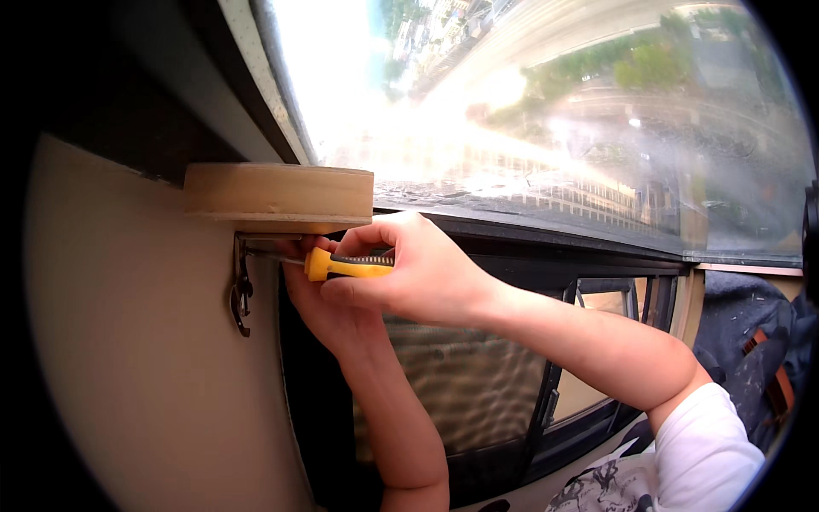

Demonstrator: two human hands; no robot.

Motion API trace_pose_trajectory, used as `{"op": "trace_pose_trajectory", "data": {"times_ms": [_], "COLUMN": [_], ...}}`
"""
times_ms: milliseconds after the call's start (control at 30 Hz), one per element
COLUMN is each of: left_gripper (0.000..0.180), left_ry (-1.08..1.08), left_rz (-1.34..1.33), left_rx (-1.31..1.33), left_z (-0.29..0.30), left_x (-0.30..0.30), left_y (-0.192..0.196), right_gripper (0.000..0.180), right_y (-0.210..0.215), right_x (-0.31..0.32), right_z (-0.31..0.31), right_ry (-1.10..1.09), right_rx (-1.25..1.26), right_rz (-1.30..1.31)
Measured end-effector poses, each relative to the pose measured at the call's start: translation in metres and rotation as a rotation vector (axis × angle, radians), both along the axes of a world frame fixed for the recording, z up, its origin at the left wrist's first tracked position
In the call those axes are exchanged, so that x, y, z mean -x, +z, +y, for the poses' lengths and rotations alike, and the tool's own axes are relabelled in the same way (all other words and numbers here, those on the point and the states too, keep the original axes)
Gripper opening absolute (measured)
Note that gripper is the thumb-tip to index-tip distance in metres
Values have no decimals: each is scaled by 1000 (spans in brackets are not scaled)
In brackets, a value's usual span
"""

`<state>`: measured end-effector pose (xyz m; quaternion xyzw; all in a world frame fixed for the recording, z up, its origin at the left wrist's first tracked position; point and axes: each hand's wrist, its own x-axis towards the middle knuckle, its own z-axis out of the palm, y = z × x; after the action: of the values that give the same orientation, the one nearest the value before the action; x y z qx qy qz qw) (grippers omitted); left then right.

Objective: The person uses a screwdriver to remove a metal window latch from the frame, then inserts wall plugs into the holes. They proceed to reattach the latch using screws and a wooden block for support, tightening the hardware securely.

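My right hand [408, 264] is closed around the yellow-and-black handle of a screwdriver [351, 266]. The thin shaft runs left, its end meeting a dark metal bracket with a hook [242, 286] against the pale wall. Over the bracket sits a light wooden block [281, 193], its underside close to my fingers. Behind the screwdriver, my left hand [328, 311] reaches up from below with bent fingers near the shaft and the bracket. Those fingers appear closed, but the handle and my right hand partly cover them, and what they hold is hidden.
A large bright window [546, 128] slopes above my arms. Below it runs a black frame [478, 243] with a mesh-like panel [465, 384]. The pale wall [153, 341] bounds the left side. Dark blue cloth [738, 316] lies at the far right.
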<state>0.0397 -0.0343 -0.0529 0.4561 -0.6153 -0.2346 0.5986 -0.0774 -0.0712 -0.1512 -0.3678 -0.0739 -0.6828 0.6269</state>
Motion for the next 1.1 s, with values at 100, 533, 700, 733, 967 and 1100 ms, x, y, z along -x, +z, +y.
{"op": "trace_pose_trajectory", "data": {"times_ms": [100, 533, 700, 733, 967, 1100], "left_gripper": [30, 31, 30, 28, 24, 19], "left_ry": [-84, -76, 53, 65, 17, 0], "left_rz": [58, 25, 86, 118, 159, 127], "left_rx": [-45, -103, -26, -35, -9, -47], "left_z": [-1, 1, -8, -7, 2, -2], "left_x": [10, -16, 7, 7, 8, 8], "left_y": [0, 5, -5, -5, -2, -4], "right_gripper": [35, 26, 33, 29, 27, 29], "right_y": [-3, 1, -7, -6, 0, 5], "right_x": [-10, -5, -4, -1, 9, -6], "right_z": [10, 2, 6, 7, 1, 9], "right_ry": [-667, 183, -846, -778, 928, -391], "right_rx": [51, -30, 92, 75, -11, -36], "right_rz": [-19, -74, 163, 163, -186, -133]}}
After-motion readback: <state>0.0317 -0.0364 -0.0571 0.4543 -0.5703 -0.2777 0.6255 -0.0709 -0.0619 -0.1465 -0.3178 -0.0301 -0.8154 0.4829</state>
